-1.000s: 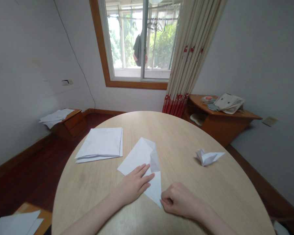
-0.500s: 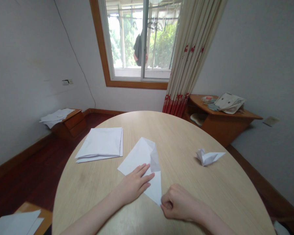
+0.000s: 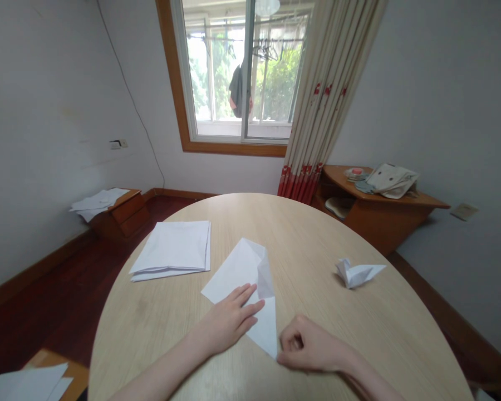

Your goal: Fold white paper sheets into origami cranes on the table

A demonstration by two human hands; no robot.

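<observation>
A partly folded sheet of white paper (image 3: 227, 274) lies on the round wooden table (image 3: 300, 245), one flap turned over along its right side. My left hand (image 3: 234, 317) rests flat across its middle, fingers spread. By the sheet's lower right corner is my right hand (image 3: 309, 342), its fingers curled in and its thumb tip at the corner. Nothing shows inside the curl of those fingers. Off to the right stands a small folded paper bird (image 3: 357, 273), apart from both hands.
To the left on the table lies a stack of white paper (image 3: 173, 248). More paper (image 3: 29, 383) sits on a low surface at the lower left. Beyond the table are a small cabinet (image 3: 127, 214) and a corner desk (image 3: 379, 217) with a bag (image 3: 394, 181).
My right hand has shifted slightly to the right, its fingers curled a little more loosely. The left hand stays on the paper. The whole view has tipped slightly upward.
</observation>
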